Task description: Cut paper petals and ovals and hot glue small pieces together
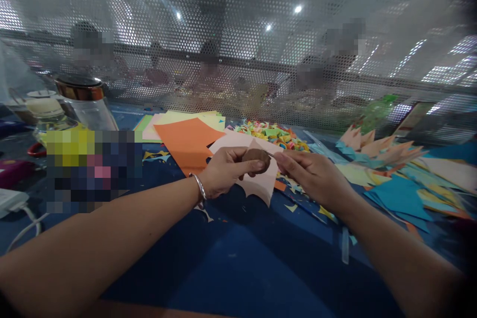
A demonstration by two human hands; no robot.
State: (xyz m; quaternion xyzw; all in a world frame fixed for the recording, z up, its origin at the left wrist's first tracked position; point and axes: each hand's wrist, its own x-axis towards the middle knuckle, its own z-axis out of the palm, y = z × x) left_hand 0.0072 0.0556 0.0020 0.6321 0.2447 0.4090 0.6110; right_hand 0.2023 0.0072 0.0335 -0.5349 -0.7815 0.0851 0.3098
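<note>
My left hand (221, 171), with a silver bangle at the wrist, is closed around a brown rounded lump (258, 157). Its exact kind is hard to make out. Opposite it, my right hand (316, 174) pinches a thin dark metal stick (269, 153) whose far end meets or nearly meets the lump. Most of the stick is hidden by my fingers. Behind and below my hands lies a pale pink paper (263, 181) with curved cut edges. An orange paper sheet (186, 141) lies just left of it.
Beyond my hands is a pile of small coloured paper pieces (278, 134). Folded paper petals (380, 146) and blue sheets (402, 196) lie to the right. A lidded glass jar (87, 104) and a capped bottle (48, 114) stand left. A perforated metal screen (238, 35) rises behind.
</note>
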